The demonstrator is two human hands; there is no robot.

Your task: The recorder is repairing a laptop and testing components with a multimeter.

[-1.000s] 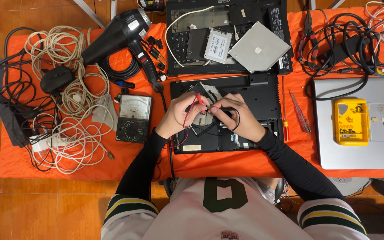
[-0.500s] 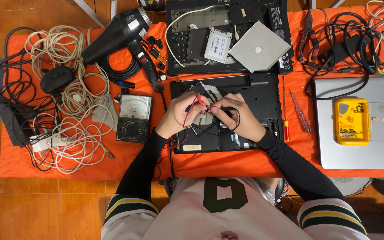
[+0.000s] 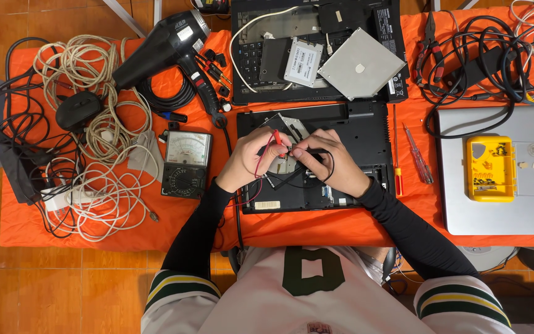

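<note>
The fingers of the left hand (image 3: 245, 162) pinch a slim red test probe (image 3: 277, 137), its tip pressed down onto the silver metal part (image 3: 287, 162) inside the opened black laptop base (image 3: 366, 133). The right hand (image 3: 332, 164) meets it from the other side, fingers closed around a black test probe (image 3: 313, 152) whose lead loops off to the right. Compared with a second ago almost nothing has shifted — both hands sit in the same spot over the same part, so the probing looks like a steady hold rather than a move between points. Red and black leads (image 3: 261, 185) trail back towards the person. Left of the laptop base, on the orange-covered bench (image 3: 316, 229), lies the black analogue multimeter with a white dial (image 3: 185, 164) — beyond it a tangle of white cables (image 3: 103, 185).
</note>
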